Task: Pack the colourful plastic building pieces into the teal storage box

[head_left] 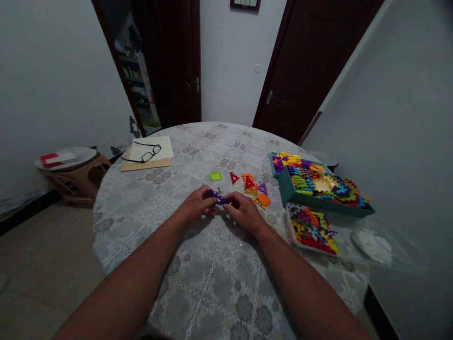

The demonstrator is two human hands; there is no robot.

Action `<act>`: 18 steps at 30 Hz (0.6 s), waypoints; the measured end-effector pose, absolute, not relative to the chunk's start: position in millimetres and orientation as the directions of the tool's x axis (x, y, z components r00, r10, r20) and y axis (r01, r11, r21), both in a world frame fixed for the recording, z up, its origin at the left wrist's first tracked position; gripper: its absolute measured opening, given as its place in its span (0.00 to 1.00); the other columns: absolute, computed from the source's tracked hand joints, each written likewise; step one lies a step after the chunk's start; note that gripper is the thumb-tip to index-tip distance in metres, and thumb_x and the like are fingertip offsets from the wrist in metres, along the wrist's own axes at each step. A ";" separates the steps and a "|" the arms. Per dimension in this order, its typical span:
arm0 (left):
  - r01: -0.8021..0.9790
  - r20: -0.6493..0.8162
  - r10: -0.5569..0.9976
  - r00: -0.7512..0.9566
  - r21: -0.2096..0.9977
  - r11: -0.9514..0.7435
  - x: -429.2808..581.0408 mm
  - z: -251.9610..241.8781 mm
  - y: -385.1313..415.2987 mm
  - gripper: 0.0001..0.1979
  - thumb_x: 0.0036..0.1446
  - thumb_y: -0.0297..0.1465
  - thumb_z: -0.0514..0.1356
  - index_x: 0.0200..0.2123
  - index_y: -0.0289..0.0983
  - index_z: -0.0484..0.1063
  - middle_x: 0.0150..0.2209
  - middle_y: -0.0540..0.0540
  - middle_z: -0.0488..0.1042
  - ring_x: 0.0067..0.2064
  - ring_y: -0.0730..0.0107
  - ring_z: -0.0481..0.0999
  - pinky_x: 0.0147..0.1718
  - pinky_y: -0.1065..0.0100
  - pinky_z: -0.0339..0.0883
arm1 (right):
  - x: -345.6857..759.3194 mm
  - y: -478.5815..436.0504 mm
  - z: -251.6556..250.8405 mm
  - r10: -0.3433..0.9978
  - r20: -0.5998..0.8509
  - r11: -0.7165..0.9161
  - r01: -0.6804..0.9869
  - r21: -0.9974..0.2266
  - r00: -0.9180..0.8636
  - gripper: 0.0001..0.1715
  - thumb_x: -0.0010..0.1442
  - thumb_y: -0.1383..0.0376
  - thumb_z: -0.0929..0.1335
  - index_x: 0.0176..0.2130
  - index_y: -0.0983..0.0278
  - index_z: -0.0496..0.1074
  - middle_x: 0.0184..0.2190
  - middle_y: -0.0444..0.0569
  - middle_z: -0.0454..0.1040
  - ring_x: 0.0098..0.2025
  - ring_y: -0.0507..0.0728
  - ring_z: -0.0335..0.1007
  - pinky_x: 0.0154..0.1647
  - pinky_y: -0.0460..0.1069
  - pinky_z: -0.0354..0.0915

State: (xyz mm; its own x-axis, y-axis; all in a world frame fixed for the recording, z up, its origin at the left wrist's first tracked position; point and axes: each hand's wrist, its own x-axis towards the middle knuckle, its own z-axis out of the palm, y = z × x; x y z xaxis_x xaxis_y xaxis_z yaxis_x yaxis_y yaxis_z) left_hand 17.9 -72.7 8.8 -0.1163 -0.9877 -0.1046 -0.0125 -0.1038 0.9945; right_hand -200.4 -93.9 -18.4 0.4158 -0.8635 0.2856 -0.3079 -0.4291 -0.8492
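Between both hands, just above the table, is a small purple plastic building piece (220,199). The fingers of my left hand (197,204) are closed on its left end, and my right hand (244,211) pinches its right end. A bit of orange shows by my right fingertips; I cannot make out whether it is a separate piece. Beyond the hands lie a lime-green square piece (215,176) and a red triangle piece (234,178). To their right are several orange, red and yellow pieces (249,184), a purple triangle (262,188) and an orange piece (264,199) over yellow.
At the right stand teal boxes (288,189) of colourful pieces and a clear plastic tub (290,226) of loose ones. A clear lid or bag (375,245) lies beside them. Glasses (150,153) rest on papers (166,145) at the left. A patterned cloth covers the round table (208,293).
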 end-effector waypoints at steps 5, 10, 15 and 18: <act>-0.119 0.025 -0.995 -0.102 0.992 0.037 21.6 7.1 -75.7 0.13 0.58 0.36 0.66 0.46 0.41 0.75 0.39 0.47 0.81 0.37 0.65 0.80 0.37 0.64 0.74 | -196.5 -87.0 -10.7 -0.819 0.314 -0.494 -0.312 -0.811 0.481 0.12 0.67 0.58 0.72 0.48 0.60 0.81 0.34 0.42 0.81 0.30 0.52 0.71 0.35 0.47 0.65; -0.428 0.244 -0.952 -0.184 0.852 0.301 22.1 8.4 -73.0 0.14 0.59 0.33 0.65 0.49 0.42 0.83 0.45 0.42 0.82 0.47 0.57 0.81 0.53 0.55 0.74 | -196.9 -90.4 -6.3 -0.880 0.365 -0.455 -0.318 -0.832 0.304 0.22 0.67 0.58 0.72 0.58 0.59 0.76 0.49 0.48 0.82 0.32 0.52 0.73 0.36 0.48 0.68; -0.538 0.277 -0.934 -0.224 0.764 0.355 22.4 6.4 -69.7 0.26 0.59 0.32 0.67 0.61 0.45 0.79 0.45 0.45 0.83 0.47 0.59 0.80 0.58 0.54 0.72 | -197.7 -92.6 -7.0 -0.816 0.362 -0.547 -0.400 -0.735 0.451 0.09 0.68 0.60 0.71 0.46 0.59 0.80 0.40 0.46 0.82 0.38 0.55 0.75 0.45 0.49 0.69; -0.533 0.280 -0.928 -0.246 0.761 0.370 24.1 3.7 -71.7 0.25 0.61 0.35 0.68 0.62 0.45 0.78 0.45 0.45 0.83 0.45 0.60 0.80 0.56 0.56 0.73 | -197.4 -91.3 -5.7 -0.799 0.355 -0.567 -0.413 -0.713 0.485 0.07 0.68 0.60 0.72 0.44 0.59 0.80 0.38 0.45 0.81 0.39 0.55 0.75 0.46 0.49 0.68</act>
State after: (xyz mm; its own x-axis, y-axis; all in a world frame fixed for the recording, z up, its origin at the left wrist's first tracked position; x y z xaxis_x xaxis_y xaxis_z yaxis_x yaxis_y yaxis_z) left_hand 24.1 -71.7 3.7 -0.2459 -0.9281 0.2795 -0.5328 0.3703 0.7609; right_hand -197.4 -91.3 -5.7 0.4846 -0.7993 0.3553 -0.4128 -0.5671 -0.7127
